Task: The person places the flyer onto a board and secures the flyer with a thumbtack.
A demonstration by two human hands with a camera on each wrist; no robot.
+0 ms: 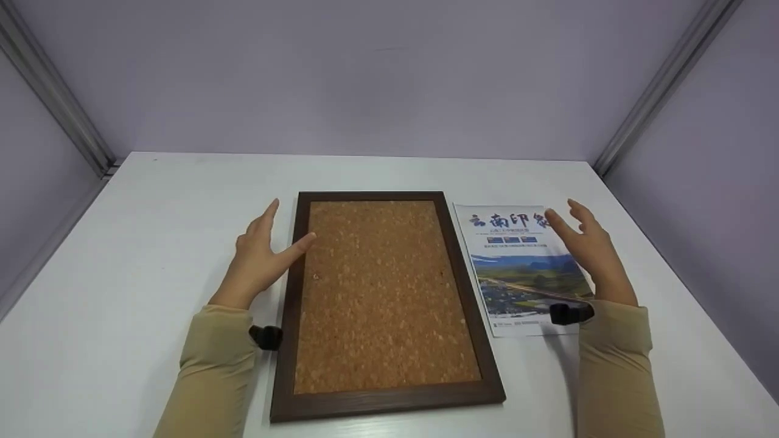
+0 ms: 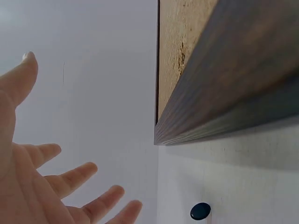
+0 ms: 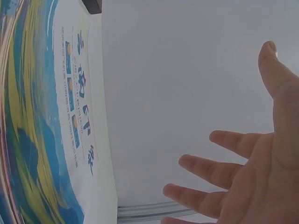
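Note:
A cork board (image 1: 380, 292) in a dark wooden frame (image 1: 286, 316) lies flat on the white table (image 1: 152, 243). My left hand (image 1: 258, 255) is open beside the board's left edge, its thumb reaching over the frame. In the left wrist view the spread fingers (image 2: 70, 179) hold nothing beside the frame (image 2: 233, 79). A printed leaflet (image 1: 517, 267) with blue characters and a landscape photo lies just right of the board. My right hand (image 1: 587, 249) is open above the leaflet's right edge and holds nothing. Its fingers (image 3: 219, 170) are spread beside the leaflet (image 3: 37, 116).
A small dark round object (image 2: 201, 211) lies on the table by the frame's left side. Pale walls with metal corner rails (image 1: 61, 103) enclose the table on three sides. The board's top right corner (image 3: 92, 5) shows in the right wrist view.

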